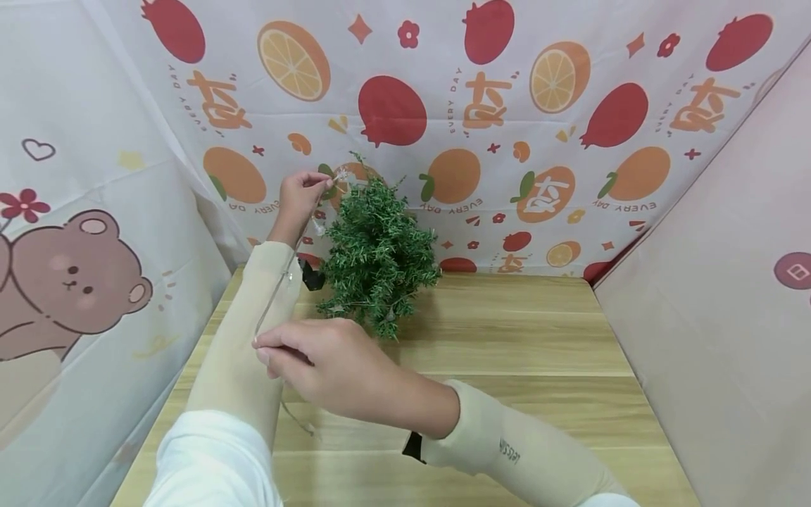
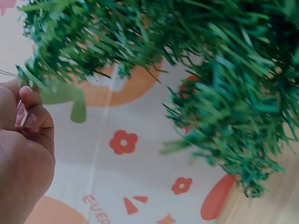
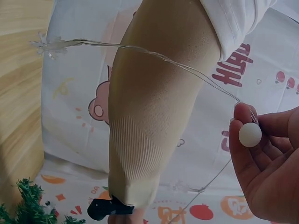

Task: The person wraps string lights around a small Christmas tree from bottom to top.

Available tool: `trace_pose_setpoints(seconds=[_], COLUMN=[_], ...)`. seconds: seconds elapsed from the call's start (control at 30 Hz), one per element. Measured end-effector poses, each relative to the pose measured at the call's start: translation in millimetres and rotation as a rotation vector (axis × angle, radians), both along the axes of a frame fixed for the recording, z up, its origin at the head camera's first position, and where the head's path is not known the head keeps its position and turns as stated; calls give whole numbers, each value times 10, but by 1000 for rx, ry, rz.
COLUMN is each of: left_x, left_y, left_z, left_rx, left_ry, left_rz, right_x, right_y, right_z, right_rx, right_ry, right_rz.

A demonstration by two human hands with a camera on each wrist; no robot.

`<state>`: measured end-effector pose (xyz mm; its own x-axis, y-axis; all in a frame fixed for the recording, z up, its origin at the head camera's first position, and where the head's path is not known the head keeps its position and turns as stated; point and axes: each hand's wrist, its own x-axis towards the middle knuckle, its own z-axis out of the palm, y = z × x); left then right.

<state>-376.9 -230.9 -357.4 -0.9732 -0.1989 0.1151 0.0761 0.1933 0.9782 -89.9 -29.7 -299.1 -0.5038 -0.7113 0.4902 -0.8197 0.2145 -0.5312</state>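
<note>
A small green artificial Christmas tree (image 1: 380,246) stands toward the back of the table. At its upper left, my left hand (image 1: 299,204) pinches the thin wire of a string of fairy lights (image 3: 159,55) between thumb and fingertips. Clear snowflake-shaped lights (image 3: 53,45) hang along this wire, one of them right beside the left fingertips. Lower and nearer, my right hand (image 1: 348,362) pinches another stretch of the wire in front of the left sleeve. A round white ball (image 3: 250,135) on the string shows at the right fingers. Green branches (image 2: 224,93) fill much of the left wrist view.
Under the tree lies a wooden table (image 1: 519,352). A fruit-print cloth (image 1: 443,232) hangs close behind it, and a bear-print cloth (image 1: 82,274) hangs at the left. A loose wire end (image 1: 298,420) dangles below the right hand. Several lights sit low among the branches.
</note>
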Motion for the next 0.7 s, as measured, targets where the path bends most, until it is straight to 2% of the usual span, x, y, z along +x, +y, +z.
trace_pose_setpoints(seconds=[0.3,0.47,0.7], left_x=[80,101,179], left_y=[-111,-158,-185], left_z=[-325,-481,-621], left_rx=[22,1,-20], left_ry=[-2,-29,-35], left_rz=[2,-1,-23], right_x=[33,56,111], right_y=[5,42,166], right_z=[-154,-234,-413], right_rx=[84,75,18], right_ry=[-16,-104,-213], right_rz=[-9,15,29])
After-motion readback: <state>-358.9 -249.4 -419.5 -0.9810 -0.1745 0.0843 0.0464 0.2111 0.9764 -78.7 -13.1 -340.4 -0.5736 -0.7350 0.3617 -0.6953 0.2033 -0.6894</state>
